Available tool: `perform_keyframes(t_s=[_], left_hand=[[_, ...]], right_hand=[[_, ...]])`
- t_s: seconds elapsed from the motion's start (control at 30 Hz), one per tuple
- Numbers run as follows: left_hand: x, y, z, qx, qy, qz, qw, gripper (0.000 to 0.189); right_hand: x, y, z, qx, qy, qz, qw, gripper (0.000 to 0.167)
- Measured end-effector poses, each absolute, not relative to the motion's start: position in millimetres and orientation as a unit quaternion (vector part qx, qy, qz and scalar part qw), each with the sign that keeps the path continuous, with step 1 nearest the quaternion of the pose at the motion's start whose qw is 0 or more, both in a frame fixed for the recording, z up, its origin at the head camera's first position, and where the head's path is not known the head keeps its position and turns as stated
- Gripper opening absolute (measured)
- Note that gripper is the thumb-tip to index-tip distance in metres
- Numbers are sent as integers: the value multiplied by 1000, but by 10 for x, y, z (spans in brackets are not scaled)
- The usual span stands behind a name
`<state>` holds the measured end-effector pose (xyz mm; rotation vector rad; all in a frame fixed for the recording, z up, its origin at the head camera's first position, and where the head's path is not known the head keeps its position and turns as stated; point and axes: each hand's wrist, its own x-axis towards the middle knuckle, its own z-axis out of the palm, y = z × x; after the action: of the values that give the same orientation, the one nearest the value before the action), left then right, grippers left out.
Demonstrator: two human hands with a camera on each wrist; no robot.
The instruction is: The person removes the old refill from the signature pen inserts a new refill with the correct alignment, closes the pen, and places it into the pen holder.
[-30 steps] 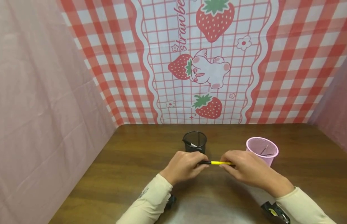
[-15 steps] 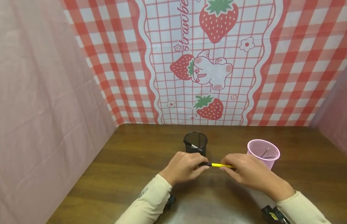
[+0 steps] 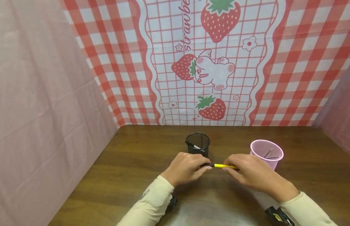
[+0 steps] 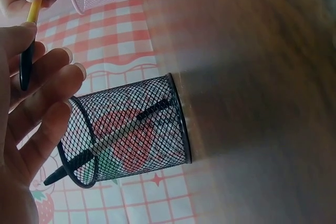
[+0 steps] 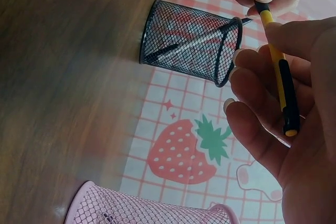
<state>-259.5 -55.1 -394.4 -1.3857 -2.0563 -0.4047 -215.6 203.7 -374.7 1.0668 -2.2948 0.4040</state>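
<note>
A slim yellow-and-black pen (image 3: 219, 165) is stretched level between both hands above the table. My left hand (image 3: 184, 168) pinches its black end, which looks like a cap (image 4: 25, 69), between thumb and fingers. On the yellow barrel (image 5: 277, 61), my right hand (image 3: 251, 171) has its thumb and index finger; the other fingers lie loosely behind. Just beyond the left hand stands a black mesh pen cup (image 3: 198, 145) with a black-and-white pen (image 4: 113, 135) leaning in it. Behind the right hand is a pink mesh pen cup (image 3: 266, 150) containing thin dark sticks (image 3: 268, 153).
The brown wooden table (image 3: 129, 169) meets a strawberry-print checked cloth (image 3: 129, 94) at the back. Pink cloth (image 3: 50, 110) hangs on the left side, and another pink cloth (image 3: 340, 116) on the right. Dark wrist devices (image 3: 277, 216) sit below the sleeves.
The hands keep the same grip on the pen throughout. The head view has shifted slightly; otherwise hands and cups look the same.
</note>
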Motion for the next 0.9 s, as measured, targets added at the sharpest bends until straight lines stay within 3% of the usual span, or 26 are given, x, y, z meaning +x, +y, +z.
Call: perform_keyframes(t_s=[0.9], left_hand=[[-2596, -542, -3949, -527, -780, -141, 306, 13]], right_hand=[[-2149, 2045, -3742, 409, -855, 156, 280, 23]])
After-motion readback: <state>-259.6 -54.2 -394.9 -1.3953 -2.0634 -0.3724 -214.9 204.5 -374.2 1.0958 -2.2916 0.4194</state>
